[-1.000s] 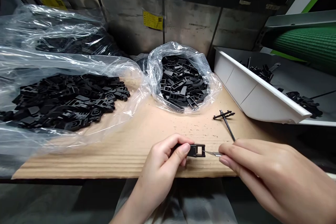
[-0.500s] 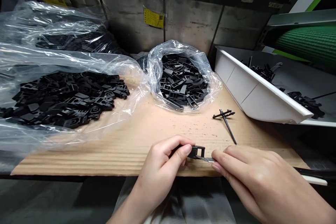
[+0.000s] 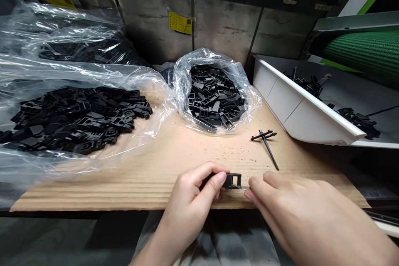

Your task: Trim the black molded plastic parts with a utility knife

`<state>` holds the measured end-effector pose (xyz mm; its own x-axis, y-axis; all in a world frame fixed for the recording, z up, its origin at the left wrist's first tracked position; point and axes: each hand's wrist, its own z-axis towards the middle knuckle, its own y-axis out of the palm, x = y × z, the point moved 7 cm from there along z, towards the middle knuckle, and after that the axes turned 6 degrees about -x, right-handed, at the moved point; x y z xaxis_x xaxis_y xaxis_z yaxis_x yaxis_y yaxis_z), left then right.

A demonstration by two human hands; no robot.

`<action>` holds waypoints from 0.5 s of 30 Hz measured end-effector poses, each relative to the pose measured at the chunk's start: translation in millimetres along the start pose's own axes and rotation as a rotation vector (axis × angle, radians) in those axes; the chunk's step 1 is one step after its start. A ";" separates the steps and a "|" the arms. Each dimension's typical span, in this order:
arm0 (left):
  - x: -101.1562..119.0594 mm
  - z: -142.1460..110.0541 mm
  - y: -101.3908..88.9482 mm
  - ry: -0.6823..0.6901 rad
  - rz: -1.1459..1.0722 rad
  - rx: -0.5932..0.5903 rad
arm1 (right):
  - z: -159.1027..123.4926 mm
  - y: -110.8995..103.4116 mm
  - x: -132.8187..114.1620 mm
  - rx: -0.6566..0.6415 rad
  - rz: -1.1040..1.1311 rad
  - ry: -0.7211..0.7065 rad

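Black plastic clip (image 3: 233, 181) — left hand (image 3: 193, 191) pinches it.

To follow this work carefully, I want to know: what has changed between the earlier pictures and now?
The right hand has moved left, toward the left hand, and its fingers now nearly reach the black plastic frame piece. Less of the small metal blade shows between them. The left hand holds the piece as before. The cardboard sheet, the bagged black parts and the white tray stayed in place.
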<state>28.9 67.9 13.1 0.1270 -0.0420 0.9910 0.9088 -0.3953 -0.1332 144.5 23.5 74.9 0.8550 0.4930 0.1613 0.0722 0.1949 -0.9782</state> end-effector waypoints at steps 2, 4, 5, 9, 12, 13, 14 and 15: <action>-1.9 -0.5 -2.5 -0.034 -0.091 0.007 | -4.2 1.6 13.4 0.012 0.184 0.011; -3.7 -0.6 -3.1 -0.054 -0.199 -0.005 | -8.4 3.9 25.1 0.076 0.406 0.044; -4.4 -0.3 -2.0 -0.055 -0.246 -0.023 | -9.8 6.6 28.8 0.108 0.522 0.073; -8.3 2.4 1.8 -0.056 -0.344 -0.067 | -9.7 20.7 25.3 0.248 0.863 0.213; -12.1 4.4 0.0 -0.075 -0.392 -0.019 | -8.9 24.3 14.0 0.374 0.903 0.273; -12.2 4.8 -0.4 -0.074 -0.419 -0.002 | -9.2 24.3 10.3 0.407 0.879 0.282; -11.7 5.1 -0.6 -0.071 -0.445 0.010 | -10.3 23.2 6.7 0.445 0.826 0.289; -11.3 5.3 -0.4 -0.074 -0.468 0.020 | -11.9 20.9 2.7 0.488 0.742 0.287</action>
<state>29.2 73.4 1.9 -0.2707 0.2024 0.9411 0.8826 -0.3381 0.3266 154.4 18.8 53.3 0.6950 0.4181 -0.5850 -0.7114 0.2814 -0.6440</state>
